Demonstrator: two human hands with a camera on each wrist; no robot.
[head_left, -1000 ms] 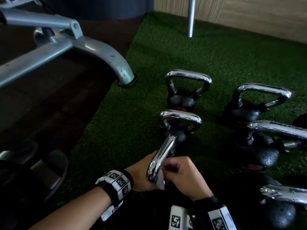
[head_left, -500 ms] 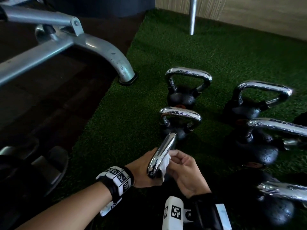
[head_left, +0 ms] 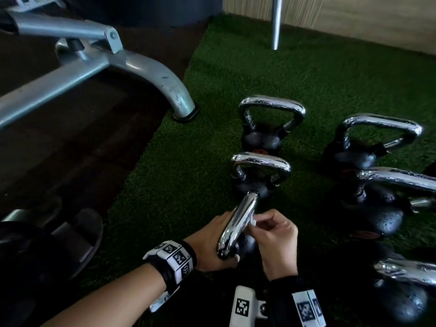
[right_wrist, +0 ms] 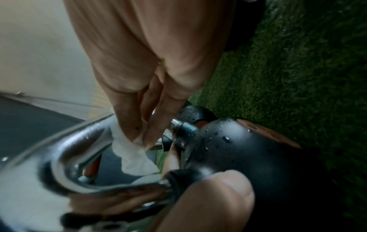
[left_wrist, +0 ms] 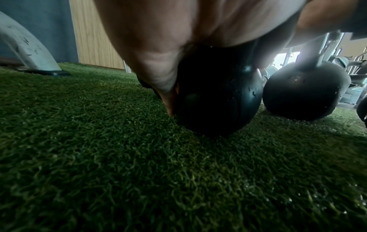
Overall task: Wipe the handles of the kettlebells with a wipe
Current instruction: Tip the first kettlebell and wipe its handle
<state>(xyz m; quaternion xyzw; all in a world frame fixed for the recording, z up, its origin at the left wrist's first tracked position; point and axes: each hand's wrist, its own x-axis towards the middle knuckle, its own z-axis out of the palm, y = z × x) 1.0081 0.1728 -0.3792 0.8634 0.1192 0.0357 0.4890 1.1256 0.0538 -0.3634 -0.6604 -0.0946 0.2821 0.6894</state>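
A black kettlebell [left_wrist: 216, 100] stands on green turf, its chrome handle [head_left: 238, 223] pointing toward me. My left hand [head_left: 212, 244] grips the near end of that handle from the left side. My right hand [head_left: 276, 234] pinches a small white wipe [head_left: 253, 221] against the handle's right side. In the right wrist view the wipe [right_wrist: 131, 150] hangs from my fingertips [right_wrist: 147, 135] beside the chrome handle [right_wrist: 79, 146]. Wet drops dot the black body [right_wrist: 238, 149].
Several more kettlebells stand on the turf [head_left: 188, 161]: one [head_left: 262, 171] just beyond, another [head_left: 269, 121] farther off, others [head_left: 377, 142] at right. A grey machine leg [head_left: 165, 86] lands at the turf's left edge. A chrome post [head_left: 276, 22] rises by the wooden wall.
My right hand slid the wipe farther up the handle, away from me, and its fingers now pinch it near the handle's middle. The left hand kept its grip.
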